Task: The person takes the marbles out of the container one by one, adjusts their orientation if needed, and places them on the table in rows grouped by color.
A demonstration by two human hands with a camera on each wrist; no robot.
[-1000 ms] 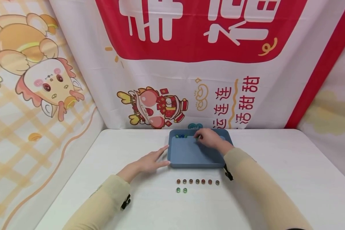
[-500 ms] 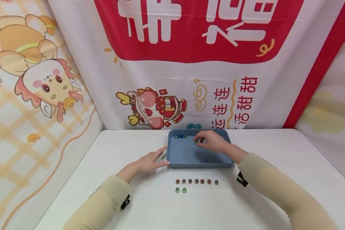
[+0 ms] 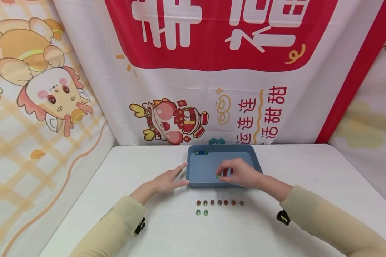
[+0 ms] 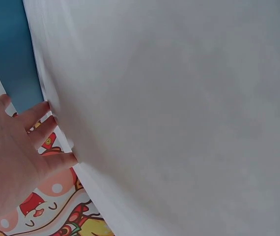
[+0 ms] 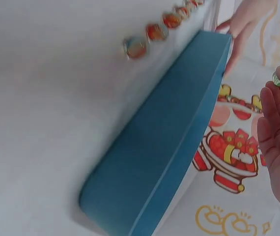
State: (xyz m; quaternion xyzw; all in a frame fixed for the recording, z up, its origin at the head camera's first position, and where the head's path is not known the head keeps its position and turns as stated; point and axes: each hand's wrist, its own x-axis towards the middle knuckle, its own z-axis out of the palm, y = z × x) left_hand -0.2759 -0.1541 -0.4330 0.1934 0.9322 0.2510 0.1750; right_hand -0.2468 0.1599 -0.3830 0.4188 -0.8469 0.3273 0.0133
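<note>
Right hand (image 3: 241,174) moved toward 6 o'clock over the tray (image 3: 202,169), thumb and fingertips pinching a green marble (image 3: 218,176). Left hand (image 3: 165,181) stayed at the tray's 9 o'clock side, fingers spread, gripping nothing. Four marbles (image 3: 203,152) sat at the tray's 11 o'clock corner; nine marbles (image 3: 219,202) lay on the table (image 3: 170,228) outside its 6 o'clock side, two rows.

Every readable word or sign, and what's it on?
"福": sideways, clipped, on red panel of white fabric backdrop
"运连连": red, sideways, same backdrop
"活甜甜": likewise
"an": clipped, on white fabric at picture's right
Unreadable: clipped white character beside "福"; teal heart; small letters on orange-checked white fabric
Blue-grey rectangular tray, round glass marbles: none legible
</note>
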